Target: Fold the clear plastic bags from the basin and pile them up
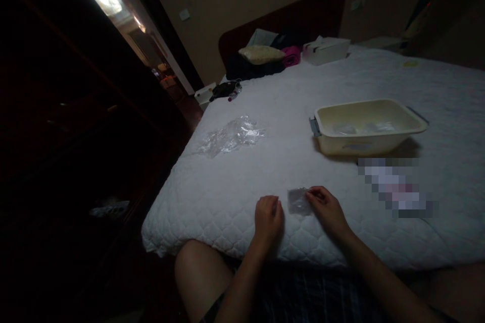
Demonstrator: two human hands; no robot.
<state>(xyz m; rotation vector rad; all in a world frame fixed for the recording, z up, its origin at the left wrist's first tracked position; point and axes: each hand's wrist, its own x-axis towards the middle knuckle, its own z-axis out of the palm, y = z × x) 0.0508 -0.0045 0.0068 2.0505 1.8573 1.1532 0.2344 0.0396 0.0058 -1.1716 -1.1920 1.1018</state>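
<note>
A small clear plastic bag [298,202] lies on the white quilted bed cover in front of me. My right hand [329,209] pinches its right edge between thumb and fingertips. Just left of the bag, my left hand [268,216] rests on the bed with its fingers curled closed. Its palm side is hidden, so whether anything is inside does not show. Farther off to the right stands a cream plastic basin [359,147] with grey handles. Clear plastic packets [379,126] lie inside it.
Crumpled clear plastic [237,133] is spread on the bed cover [288,111] to the left. A blurred-out object [396,186] lies right of my hands. Pillows [261,54] and a white box [326,50] are near the headboard [322,7]. The bed's left edge drops to dark floor.
</note>
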